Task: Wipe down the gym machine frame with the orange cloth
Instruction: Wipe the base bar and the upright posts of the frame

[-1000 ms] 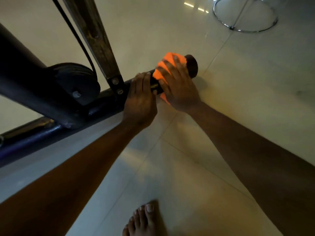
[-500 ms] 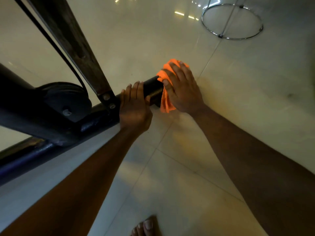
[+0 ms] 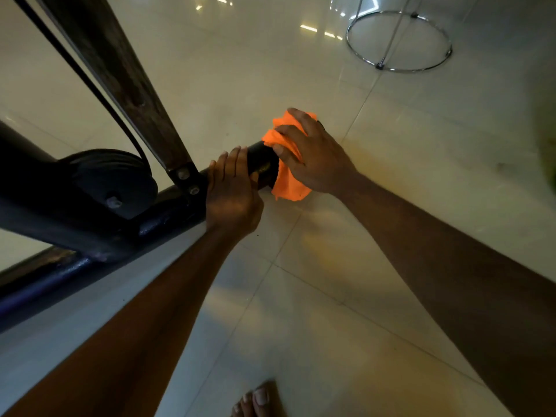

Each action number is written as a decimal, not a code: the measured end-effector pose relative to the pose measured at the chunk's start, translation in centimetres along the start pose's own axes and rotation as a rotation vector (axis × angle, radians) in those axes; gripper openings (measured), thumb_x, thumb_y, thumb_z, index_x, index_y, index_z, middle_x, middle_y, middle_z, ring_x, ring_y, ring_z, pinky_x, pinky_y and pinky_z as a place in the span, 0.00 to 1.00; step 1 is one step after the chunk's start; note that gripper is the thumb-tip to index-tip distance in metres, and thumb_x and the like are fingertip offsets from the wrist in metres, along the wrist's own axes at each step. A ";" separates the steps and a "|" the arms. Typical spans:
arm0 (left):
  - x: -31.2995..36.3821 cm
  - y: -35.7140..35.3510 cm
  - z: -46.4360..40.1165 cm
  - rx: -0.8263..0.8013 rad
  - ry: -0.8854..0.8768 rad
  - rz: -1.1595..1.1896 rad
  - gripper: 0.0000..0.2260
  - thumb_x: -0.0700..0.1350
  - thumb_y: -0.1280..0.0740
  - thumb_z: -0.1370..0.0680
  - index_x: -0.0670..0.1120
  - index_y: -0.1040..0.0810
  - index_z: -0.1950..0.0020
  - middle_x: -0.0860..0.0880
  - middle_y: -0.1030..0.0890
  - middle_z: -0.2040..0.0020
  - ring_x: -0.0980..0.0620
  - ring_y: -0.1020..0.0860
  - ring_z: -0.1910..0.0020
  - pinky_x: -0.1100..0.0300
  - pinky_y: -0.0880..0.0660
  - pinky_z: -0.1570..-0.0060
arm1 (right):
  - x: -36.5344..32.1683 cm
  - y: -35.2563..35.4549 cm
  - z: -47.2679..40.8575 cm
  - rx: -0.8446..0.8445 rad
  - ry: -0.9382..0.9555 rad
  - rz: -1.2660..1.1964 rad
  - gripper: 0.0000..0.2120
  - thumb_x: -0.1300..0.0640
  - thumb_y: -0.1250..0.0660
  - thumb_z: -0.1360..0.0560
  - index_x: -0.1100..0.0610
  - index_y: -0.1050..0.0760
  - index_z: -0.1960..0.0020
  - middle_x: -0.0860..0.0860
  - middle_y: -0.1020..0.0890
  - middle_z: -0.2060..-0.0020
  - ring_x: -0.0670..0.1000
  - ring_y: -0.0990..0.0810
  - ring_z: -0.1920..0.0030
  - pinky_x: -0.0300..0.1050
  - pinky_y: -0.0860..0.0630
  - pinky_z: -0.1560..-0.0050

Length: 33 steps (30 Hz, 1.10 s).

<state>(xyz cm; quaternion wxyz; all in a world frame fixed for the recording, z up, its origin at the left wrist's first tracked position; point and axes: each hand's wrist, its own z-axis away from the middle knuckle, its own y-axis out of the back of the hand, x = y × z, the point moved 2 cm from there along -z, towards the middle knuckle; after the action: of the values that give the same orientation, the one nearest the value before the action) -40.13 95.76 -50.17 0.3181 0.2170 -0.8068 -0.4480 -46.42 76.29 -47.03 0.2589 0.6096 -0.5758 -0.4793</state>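
A dark gym machine frame (image 3: pixel 168 212) runs from the lower left up to a black bar end near the centre. My left hand (image 3: pixel 231 194) grips that bar just right of a bolted bracket. The orange cloth (image 3: pixel 287 173) is wrapped over the bar's tip, which it hides. My right hand (image 3: pixel 313 155) grips the cloth, fingers curled over its top. A brown strut (image 3: pixel 120 73) and a black cable rise from the bracket; a round pulley (image 3: pixel 114 182) sits to the left.
Glossy pale floor tiles (image 3: pixel 391 206) lie below. A chrome ring base (image 3: pixel 398 40) of a stand rests at the upper right. My bare toes (image 3: pixel 258 400) show at the bottom edge.
The cloth and my right hand have slid outward over the bar's end, covering the tip that showed a second ago. My left hand keeps its grip on the bar.
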 end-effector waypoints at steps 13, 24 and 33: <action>-0.1 0.1 0.1 -0.017 0.000 0.010 0.26 0.49 0.45 0.14 0.39 0.34 0.18 0.39 0.29 0.20 0.37 0.33 0.20 0.43 0.43 0.17 | -0.2 -1.3 1.6 0.022 0.053 0.165 0.28 0.42 0.45 0.12 0.50 0.34 0.15 0.57 0.35 0.16 0.67 0.43 0.14 0.68 0.46 0.16; -0.1 0.1 0.1 -0.006 -0.003 0.006 0.25 0.45 0.41 0.15 0.38 0.33 0.18 0.39 0.29 0.21 0.36 0.33 0.20 0.43 0.44 0.17 | -0.9 -1.6 0.3 0.017 0.015 0.120 0.25 0.45 0.48 0.10 0.53 0.29 0.19 0.54 0.27 0.20 0.64 0.36 0.17 0.67 0.43 0.17; 0.1 0.3 0.2 0.022 -0.002 0.007 0.25 0.46 0.41 0.14 0.37 0.31 0.19 0.38 0.27 0.23 0.36 0.30 0.22 0.41 0.40 0.18 | 0.9 -0.6 -0.1 -0.022 -0.001 0.136 0.25 0.45 0.47 0.11 0.53 0.31 0.17 0.54 0.30 0.18 0.63 0.38 0.15 0.68 0.43 0.17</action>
<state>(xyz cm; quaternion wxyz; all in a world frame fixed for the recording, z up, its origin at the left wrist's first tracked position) -40.36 95.92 -49.92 0.3165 0.2174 -0.8127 -0.4383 -46.20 75.54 -47.73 0.2973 0.5658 -0.6108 -0.4674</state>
